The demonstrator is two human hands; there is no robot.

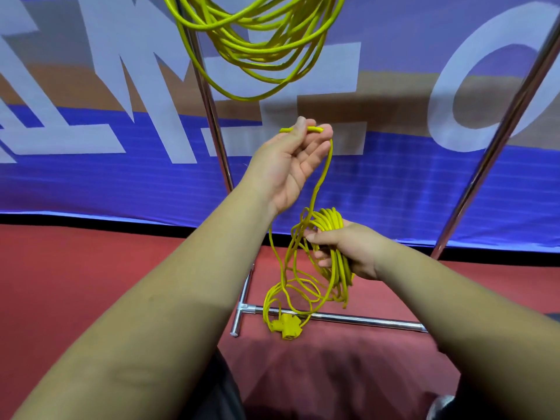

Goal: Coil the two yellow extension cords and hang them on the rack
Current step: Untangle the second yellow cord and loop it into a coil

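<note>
Chrome metal rack [209, 95]: coiled yellow extension cord [257, 34] hangs on it.
Right hand [348, 250]: grips second yellow cord's coil [330, 234].
Left hand [288, 165]: pinches its strand.

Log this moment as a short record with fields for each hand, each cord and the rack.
left hand: raised, fingers pinching a strand of the loose cord
right hand: lower, gripping the gathered coil
loose cord: partly coiled, slack loops hanging to the red floor
socket end: yellow block lying on the floor by the rack's base bar
hung cord: coiled loops hanging at the top of the view
rack: chrome poles, base bar on the floor
</note>
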